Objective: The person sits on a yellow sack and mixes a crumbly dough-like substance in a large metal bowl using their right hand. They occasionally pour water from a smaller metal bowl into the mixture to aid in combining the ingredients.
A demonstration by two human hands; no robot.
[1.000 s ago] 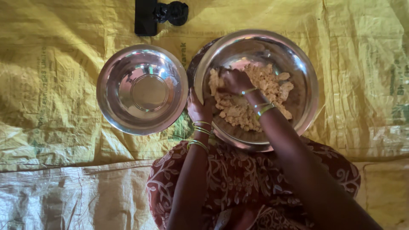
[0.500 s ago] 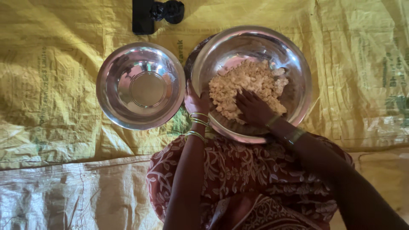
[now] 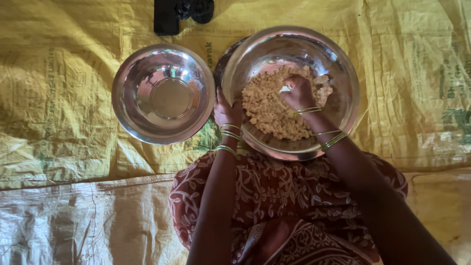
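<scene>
Tilted steel bowl (image 3: 338,64) holds pale crumbly food (image 3: 267,110).

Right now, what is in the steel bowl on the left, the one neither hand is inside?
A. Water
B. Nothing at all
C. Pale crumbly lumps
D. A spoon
B: the left bowl shows only its bare shiny bottom, while the pale lumps fill the right bowl.

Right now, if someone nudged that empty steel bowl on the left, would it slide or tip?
The empty steel bowl would probably slide: it looks thin, light and smooth, and sits on a slick yellow plastic sheet. Its flat base suggests it would rock rather than tip.
</scene>
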